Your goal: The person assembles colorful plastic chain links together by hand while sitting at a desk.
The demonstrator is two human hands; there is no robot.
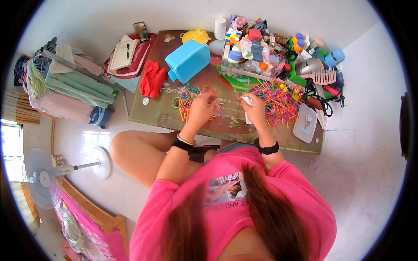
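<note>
My left hand [203,108] is above the left pile of small colourful plastic pieces [186,101]. Its fingers are curled together, and whatever they pinch is too small to name. Between the fingers of my right hand [256,108] sits a small white object [247,100], its kind unclear. A thin white strip shows below that hand against the table. Just right of it spreads a larger pile of thin, bright plastic sticks [278,102]. The two hands are apart, with a strip of bare tabletop between them.
On the brown table [152,111] stand a light-blue plastic bin [189,61], a red cloth [152,79] and a yellow lidded dish [195,36]. A crowded tray [257,75] of bottles fills the back right. A clear plastic box [305,123] and hairbrush [323,77] lie at the right.
</note>
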